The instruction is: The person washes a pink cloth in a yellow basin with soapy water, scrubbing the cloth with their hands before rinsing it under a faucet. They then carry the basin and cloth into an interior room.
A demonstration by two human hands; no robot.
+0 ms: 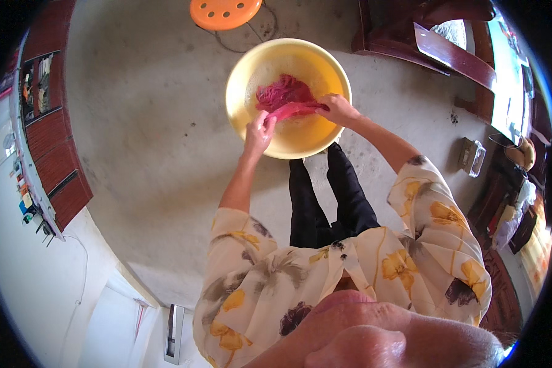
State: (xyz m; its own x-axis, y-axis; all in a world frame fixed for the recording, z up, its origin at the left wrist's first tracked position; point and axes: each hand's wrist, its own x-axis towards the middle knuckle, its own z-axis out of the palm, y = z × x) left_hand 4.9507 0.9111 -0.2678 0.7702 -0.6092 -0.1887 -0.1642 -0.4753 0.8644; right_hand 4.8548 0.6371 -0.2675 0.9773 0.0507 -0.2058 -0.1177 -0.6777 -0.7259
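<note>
A wide yellow plastic basin [299,142] stands in front of my feet, with what looks like water in it. Crumpled in it is a wet pinkish-red cloth [285,91]. One stretch of this cloth is pulled taut between my two hands, over the near half of the basin. My left hand [260,131] pinches its left end close to the basin's near-left rim. At the right end, my right hand [338,109] grips the cloth just inside the right rim. The exact shape of the cloth is hidden in its folds.
An orange round stool [225,20] with holes in its seat stands beyond the basin. Dark wooden furniture [395,46] is at the far right. Along the left wall runs a reddish-brown cabinet [55,156] with small items on top. A small box [472,157] sits on the concrete floor [156,138].
</note>
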